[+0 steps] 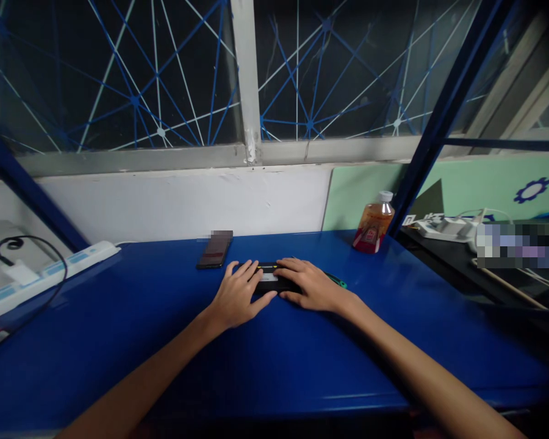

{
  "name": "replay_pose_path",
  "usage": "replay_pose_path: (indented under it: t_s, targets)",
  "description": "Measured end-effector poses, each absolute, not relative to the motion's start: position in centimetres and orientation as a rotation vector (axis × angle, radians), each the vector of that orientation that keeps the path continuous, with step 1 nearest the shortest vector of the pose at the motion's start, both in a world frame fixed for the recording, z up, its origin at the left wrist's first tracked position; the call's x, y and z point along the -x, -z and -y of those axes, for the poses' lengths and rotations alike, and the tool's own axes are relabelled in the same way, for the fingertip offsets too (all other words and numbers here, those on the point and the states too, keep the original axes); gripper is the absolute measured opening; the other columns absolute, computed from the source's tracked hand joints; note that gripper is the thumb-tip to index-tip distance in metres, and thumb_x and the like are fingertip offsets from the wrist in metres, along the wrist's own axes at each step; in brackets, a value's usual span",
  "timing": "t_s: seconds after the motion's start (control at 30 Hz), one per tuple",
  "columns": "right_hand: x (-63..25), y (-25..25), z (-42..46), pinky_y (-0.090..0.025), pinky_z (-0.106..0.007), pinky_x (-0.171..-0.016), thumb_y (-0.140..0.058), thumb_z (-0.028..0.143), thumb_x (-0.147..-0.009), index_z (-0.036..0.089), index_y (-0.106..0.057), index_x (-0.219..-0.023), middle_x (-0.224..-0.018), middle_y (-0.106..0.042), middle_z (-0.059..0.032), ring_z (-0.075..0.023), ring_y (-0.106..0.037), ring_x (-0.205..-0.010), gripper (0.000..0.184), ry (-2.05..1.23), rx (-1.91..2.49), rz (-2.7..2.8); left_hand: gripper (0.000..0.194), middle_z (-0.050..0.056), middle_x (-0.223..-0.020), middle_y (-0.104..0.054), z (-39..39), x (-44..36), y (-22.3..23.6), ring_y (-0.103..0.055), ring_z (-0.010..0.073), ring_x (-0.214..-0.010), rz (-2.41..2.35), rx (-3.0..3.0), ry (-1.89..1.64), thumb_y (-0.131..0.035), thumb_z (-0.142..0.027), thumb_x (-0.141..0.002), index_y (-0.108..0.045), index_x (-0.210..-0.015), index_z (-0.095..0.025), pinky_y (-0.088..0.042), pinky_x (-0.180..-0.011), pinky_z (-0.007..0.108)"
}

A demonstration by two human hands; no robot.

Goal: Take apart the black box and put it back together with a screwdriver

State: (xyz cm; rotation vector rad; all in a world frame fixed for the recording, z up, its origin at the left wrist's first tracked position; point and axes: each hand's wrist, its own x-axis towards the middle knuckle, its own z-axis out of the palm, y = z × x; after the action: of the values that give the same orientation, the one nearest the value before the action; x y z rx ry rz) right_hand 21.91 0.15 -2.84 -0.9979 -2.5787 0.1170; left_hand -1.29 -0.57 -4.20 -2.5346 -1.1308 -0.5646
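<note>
At the far left, a white power strip [50, 268] with a black cable lies along the edge of the blue desk [274, 366]. Right of it, a dark phone [215, 249] lies flat, apart from the hands. The left hand [236, 297] and right hand [308, 285] both rest on a small black device [269, 279] with yellow marks, mid-desk, each grip loose with fingers laid over it, not clamped. An orange bottle [374, 229] stands far right.

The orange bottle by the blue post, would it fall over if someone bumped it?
Probably yes: the bottle stands tall on a narrow base and already looks tilted. It seems nearly full of orange liquid, so likely heavy for its size. Its cap is on.
</note>
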Motion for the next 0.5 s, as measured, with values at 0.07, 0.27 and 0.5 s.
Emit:
replay_pose_path:
  t_s: [0.07,0.27,0.5]
  targets:
    - [-21.93,2.84,-0.12,-0.033,-0.054,-0.106,-0.058,0.036,-0.087,0.018,-0.052,-0.132,-0.142,-0.046,-0.0169,-0.0308,-0.042,-0.132,0.050,-0.128,0.991,2.572,0.051,0.018,-0.132,-0.057,0.50,1.40,4.33,-0.051,0.0346,-0.124,1.144,2.543,0.578,-0.045,-0.053,-0.092,-0.060,-0.120,-0.012,-0.032,-0.103,0.059]
    - [-22.32,2.83,-0.38,-0.039,-0.051,-0.102,-0.062,0.041,-0.083,0.016,-0.049,-0.135,-0.139,-0.049,-0.0179,-0.0306,-0.047,-0.127,0.059,-0.121,1.020,2.528,0.058,0.016,-0.134,-0.056,0.21,1.77,4.60,-0.050,0.0316,-0.125,1.178,2.536,0.637,-0.047,-0.053,-0.091,-0.047,-0.134,-0.014,-0.028,-0.105,0.059]
    - [-22.82,2.63,-0.62,-0.041,-0.048,-0.100,-0.066,0.048,-0.079,0.013,-0.055,-0.130,-0.138,-0.048,-0.0199,-0.0326,-0.049,-0.124,0.063,-0.072,1.085,2.529,0.047,0.015,-0.119,-0.064,0.26,1.68,4.19,-0.056,0.0328,-0.110,1.196,2.418,0.676,-0.051,-0.055,-0.088,-0.062,-0.115,-0.018,-0.034,-0.098,0.056]
